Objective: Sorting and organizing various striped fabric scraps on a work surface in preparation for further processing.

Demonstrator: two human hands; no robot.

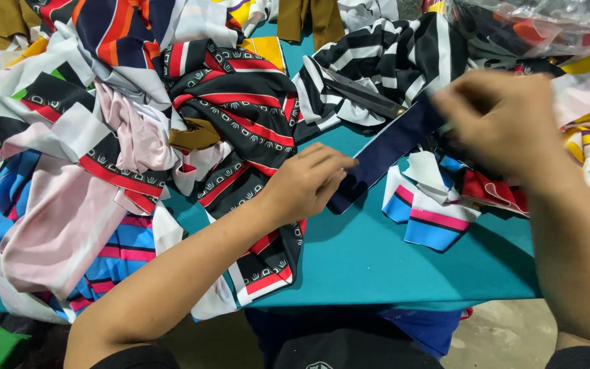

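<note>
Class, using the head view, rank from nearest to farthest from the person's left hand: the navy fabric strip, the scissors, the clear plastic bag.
1. Navy fabric strip: touching the left hand.
2. Scissors: up and right, on striped cloth.
3. Clear plastic bag: top right corner.

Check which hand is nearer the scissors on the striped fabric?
Right. The right hand sits just right of the scissors, close to their pivot end. The left hand lies lower on the teal table, holding the navy strip's other end.
</note>
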